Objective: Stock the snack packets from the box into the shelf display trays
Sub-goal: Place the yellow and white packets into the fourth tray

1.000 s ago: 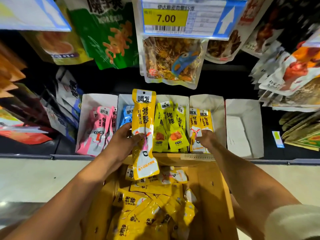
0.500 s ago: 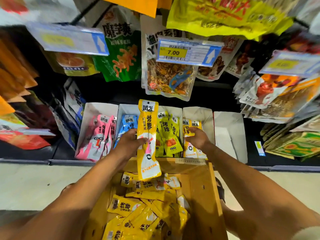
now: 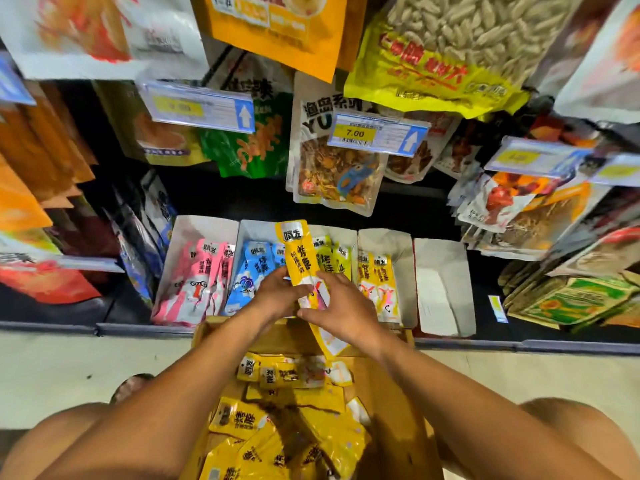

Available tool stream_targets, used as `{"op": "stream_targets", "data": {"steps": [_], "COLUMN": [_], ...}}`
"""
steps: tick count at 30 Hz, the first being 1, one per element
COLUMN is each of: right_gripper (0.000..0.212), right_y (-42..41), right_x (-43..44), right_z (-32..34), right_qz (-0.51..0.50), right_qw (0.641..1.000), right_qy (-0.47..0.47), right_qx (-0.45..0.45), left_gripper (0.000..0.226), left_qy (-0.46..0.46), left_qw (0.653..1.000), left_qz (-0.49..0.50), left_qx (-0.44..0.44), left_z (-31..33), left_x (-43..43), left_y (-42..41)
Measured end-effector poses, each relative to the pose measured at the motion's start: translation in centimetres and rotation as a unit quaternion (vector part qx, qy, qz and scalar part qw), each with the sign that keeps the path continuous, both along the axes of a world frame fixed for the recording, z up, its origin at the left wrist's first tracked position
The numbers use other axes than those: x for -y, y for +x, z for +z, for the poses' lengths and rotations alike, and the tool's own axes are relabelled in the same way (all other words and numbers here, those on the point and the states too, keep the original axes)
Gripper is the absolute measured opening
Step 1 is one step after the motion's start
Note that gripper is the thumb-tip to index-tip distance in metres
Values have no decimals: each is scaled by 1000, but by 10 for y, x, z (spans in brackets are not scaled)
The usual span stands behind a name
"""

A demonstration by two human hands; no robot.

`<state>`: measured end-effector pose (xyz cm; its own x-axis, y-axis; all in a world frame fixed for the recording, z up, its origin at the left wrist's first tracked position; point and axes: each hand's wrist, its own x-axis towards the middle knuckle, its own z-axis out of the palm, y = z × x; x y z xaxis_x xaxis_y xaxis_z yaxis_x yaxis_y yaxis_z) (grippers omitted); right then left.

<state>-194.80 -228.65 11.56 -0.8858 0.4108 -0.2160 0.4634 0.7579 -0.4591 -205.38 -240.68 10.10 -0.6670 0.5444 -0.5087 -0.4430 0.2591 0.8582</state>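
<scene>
Gripping one yellow packet (image 3: 299,258) upright with left hand (image 3: 277,297) and right hand (image 3: 344,315), fingers curled round its middle, above the front edge of the shelf (image 3: 138,330). Could slip into the box (image 3: 398,393) on a loosened grip, or land in the lime-packet tray (image 3: 348,237) instead of the yellow-packet tray (image 3: 403,244).

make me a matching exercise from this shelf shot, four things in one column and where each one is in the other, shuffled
Things
1. pink packets
2. blue packets
3. long yellow packet
4. loose yellow packets

Places
A. in the cardboard box
B. in the leftmost white tray
C. held up between the left hand and right hand
D. in the tray second from the left

Pairs: 1-B, 2-D, 3-C, 4-A
</scene>
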Motion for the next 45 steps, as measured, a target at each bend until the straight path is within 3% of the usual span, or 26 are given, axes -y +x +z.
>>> {"op": "stream_targets", "data": {"steps": [5,7,10,13,16,21,27,38,45], "right_gripper": [81,77,73,73,67,68,74,61,77], "right_y": [0,1,4,9,15,18,12,-1,2], "right_x": [-1,-13,-46,-92,-140,-187,-208,-224,-225], "right_z": [-5,-10,-19,-34,-57,-92,-143,-190,-200], "right_qz": [-20,-34,-69,-117,-155,-196,-223,-210,-200], "right_qw": [1000,999,997,992,987,980,969,971,975], "right_qy": [12,12,9,-14,-15,-12,5,19,-8], "right_qx": [-15,-31,-36,-41,-32,27,103,111,98], "left_gripper": [16,19,45,59,66,66,72,73,75], "left_qy": [-30,-75,-181,-282,-361,-420,-423,-404,-414], "left_qw": [999,988,919,831,768,709,702,713,701], "left_qz": [-13,-57,-170,-270,-363,-440,-457,-453,-464], "left_qx": [-33,-119,-307,-397,-384,-357,-345,-351,-349], "left_z": [-9,-13,-27,-45,-59,-79,-94,-100,-97], "left_x": [-4,-1,11,22,28,45,56,58,57], "left_y": [0,-1,0,3,7,10,11,10,11]}}
